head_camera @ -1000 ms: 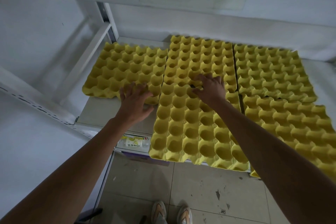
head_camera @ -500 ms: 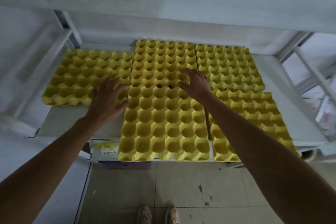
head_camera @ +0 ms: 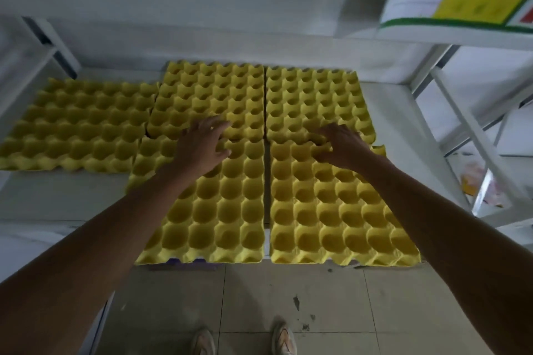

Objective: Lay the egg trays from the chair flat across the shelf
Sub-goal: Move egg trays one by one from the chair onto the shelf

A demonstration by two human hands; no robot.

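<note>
Five yellow moulded-pulp egg trays (head_camera: 207, 101) lie flat on the white metal shelf (head_camera: 403, 135) across the middle of the frame: one at the left, two at upper centre, and two at lower centre overhanging the shelf's front edge above the tiled floor (head_camera: 259, 302). Your left hand (head_camera: 202, 144) rests with fingers spread, grip open, on the seam between the two centre-left trays; your right hand (head_camera: 343, 147) rests likewise, fingers loosely bent and enclosing nothing, on the seam between the two right trays.
</note>
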